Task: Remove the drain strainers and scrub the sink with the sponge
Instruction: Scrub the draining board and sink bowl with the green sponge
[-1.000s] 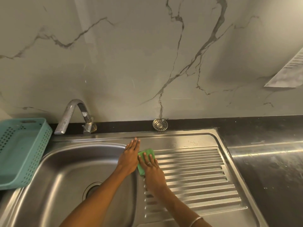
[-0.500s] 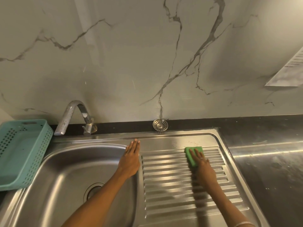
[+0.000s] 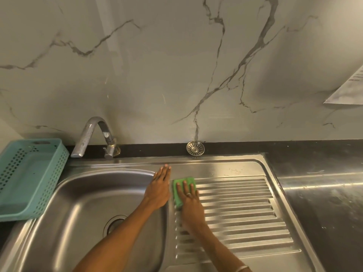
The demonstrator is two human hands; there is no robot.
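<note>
My right hand (image 3: 189, 201) presses flat on a green sponge (image 3: 179, 188) at the left end of the ribbed drainboard (image 3: 239, 211) of the steel sink (image 3: 94, 193). My left hand (image 3: 159, 188) lies flat, fingers together, on the ridge between basin and drainboard, just left of the sponge. A round metal drain strainer (image 3: 195, 148) leans against the wall on the black ledge behind the sink. The basin's drain hole (image 3: 115, 224) shows no strainer and is partly hidden by my left forearm.
A curved steel tap (image 3: 94, 134) stands behind the basin. A teal perforated plastic basket (image 3: 29, 179) sits at the basin's left edge. A dark worktop (image 3: 322, 193) runs to the right, and a sheet of paper (image 3: 347, 91) hangs on the marble wall.
My right hand slid the sponge right across the drainboard, then back left to its near-basin end. The left hand stayed where it was.
</note>
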